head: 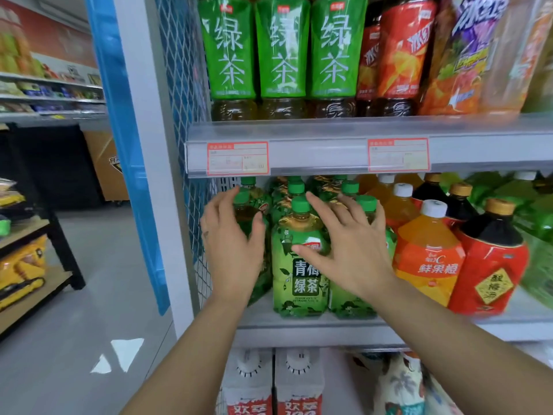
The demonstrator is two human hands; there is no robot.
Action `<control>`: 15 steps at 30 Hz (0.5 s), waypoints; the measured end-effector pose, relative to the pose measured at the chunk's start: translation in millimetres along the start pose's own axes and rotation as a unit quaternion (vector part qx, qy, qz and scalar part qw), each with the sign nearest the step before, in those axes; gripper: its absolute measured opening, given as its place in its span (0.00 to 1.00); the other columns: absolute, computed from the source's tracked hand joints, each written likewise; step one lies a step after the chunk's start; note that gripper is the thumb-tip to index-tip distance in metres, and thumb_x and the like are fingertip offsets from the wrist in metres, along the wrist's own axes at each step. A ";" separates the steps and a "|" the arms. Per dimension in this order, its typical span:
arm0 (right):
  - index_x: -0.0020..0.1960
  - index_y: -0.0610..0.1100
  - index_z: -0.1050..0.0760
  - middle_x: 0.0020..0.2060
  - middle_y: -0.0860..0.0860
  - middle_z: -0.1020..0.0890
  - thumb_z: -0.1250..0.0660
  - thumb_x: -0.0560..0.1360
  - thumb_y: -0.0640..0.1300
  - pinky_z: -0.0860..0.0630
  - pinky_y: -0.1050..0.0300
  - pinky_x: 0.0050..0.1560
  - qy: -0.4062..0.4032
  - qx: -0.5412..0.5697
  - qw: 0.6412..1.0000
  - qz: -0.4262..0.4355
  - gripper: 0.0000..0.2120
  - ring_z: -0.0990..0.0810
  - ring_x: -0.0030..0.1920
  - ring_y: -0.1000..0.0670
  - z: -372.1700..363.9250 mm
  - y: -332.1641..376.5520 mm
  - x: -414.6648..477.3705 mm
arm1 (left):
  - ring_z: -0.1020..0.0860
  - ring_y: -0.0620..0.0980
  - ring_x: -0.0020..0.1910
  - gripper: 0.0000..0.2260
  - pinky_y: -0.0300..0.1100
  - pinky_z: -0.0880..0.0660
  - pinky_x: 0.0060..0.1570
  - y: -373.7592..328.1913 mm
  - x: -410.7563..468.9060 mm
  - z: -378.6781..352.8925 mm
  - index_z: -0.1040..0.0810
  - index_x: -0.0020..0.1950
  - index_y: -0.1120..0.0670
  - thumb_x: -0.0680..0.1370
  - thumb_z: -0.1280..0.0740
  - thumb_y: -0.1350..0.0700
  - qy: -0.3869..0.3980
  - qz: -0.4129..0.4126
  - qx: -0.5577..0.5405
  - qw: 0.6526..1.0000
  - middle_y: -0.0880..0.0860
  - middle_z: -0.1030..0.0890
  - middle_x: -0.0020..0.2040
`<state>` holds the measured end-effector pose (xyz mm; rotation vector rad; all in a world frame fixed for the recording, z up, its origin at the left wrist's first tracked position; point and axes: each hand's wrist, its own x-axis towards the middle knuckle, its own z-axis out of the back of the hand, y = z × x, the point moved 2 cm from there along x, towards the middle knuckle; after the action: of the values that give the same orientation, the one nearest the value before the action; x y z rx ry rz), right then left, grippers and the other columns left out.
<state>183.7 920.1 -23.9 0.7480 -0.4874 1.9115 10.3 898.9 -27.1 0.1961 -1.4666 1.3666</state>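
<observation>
At the left end of the middle shelf [299,332], near its front edge, green tea bottles stand close together. The middle bottle [299,283] stands straight up, cap on top, right between the two hands. The left hand [233,244] is just to its left. Its fingers are straight and lie on the left bottle [251,205], and its thumb sticks out toward the middle bottle. The right hand [350,247] is on the other side, spread wide. Its thumb lies across the middle bottle's label, and its fingers reach over the right bottle [350,304] toward the caps behind. Neither hand is gripping anything yet. The right hand is nearer, since it touches the middle bottle. I think a grab would need both hands to close in from the sides. An orange drink [428,259] stands just beside them, toward the right.
</observation>
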 end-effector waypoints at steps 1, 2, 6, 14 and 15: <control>0.74 0.55 0.43 0.53 0.48 0.18 0.50 0.70 0.72 0.42 0.30 0.64 -0.001 -0.012 1.000 0.001 0.37 0.25 0.61 0.44 -2.8 -0.5 -0.8 | 0.38 0.51 0.69 0.26 0.50 0.37 0.68 5.8 3.6 -2.1 0.36 0.72 0.51 0.76 0.32 0.52 0.022 0.027 0.011 0.999 0.55 0.34 0.69; 0.74 0.54 0.43 0.49 0.48 0.17 0.50 0.70 0.72 0.40 0.31 0.63 -0.008 -0.020 1.000 0.003 0.37 0.22 0.57 0.44 -3.9 -1.0 -1.3 | 0.39 0.53 0.70 0.30 0.52 0.38 0.68 11.4 6.6 -4.8 0.39 0.74 0.51 0.75 0.31 0.50 0.053 0.055 0.016 0.997 0.55 0.36 0.71; 0.74 0.54 0.43 0.47 0.48 0.16 0.50 0.70 0.72 0.39 0.32 0.62 -0.022 -0.031 0.999 0.002 0.37 0.21 0.53 0.44 -4.4 -0.7 -0.3 | 0.37 0.58 0.70 0.38 0.54 0.35 0.66 30.3 11.1 -10.1 0.46 0.76 0.48 0.72 0.28 0.49 0.145 0.101 0.022 0.984 0.58 0.38 0.72; 0.74 0.54 0.45 0.49 0.48 0.17 0.53 0.70 0.73 0.39 0.32 0.62 -0.012 -0.038 0.999 0.012 0.38 0.21 0.55 0.44 -4.2 -1.7 -0.6 | 0.35 0.53 0.70 0.39 0.49 0.38 0.70 31.3 8.3 11.2 0.45 0.77 0.49 0.72 0.28 0.48 0.219 0.077 -0.001 0.973 0.56 0.37 0.72; 0.74 0.53 0.45 0.49 0.48 0.17 0.53 0.70 0.73 0.39 0.31 0.62 -0.011 -0.037 0.999 0.014 0.38 0.21 0.55 0.44 -3.8 -1.7 -0.6 | 0.35 0.52 0.70 0.39 0.48 0.38 0.70 32.0 7.3 14.7 0.45 0.77 0.49 0.71 0.28 0.48 0.226 0.072 -0.003 0.971 0.55 0.37 0.72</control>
<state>184.3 922.8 -27.0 0.7182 -0.5818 1.9015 -23.8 901.5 -38.0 -0.2197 -1.1151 1.4101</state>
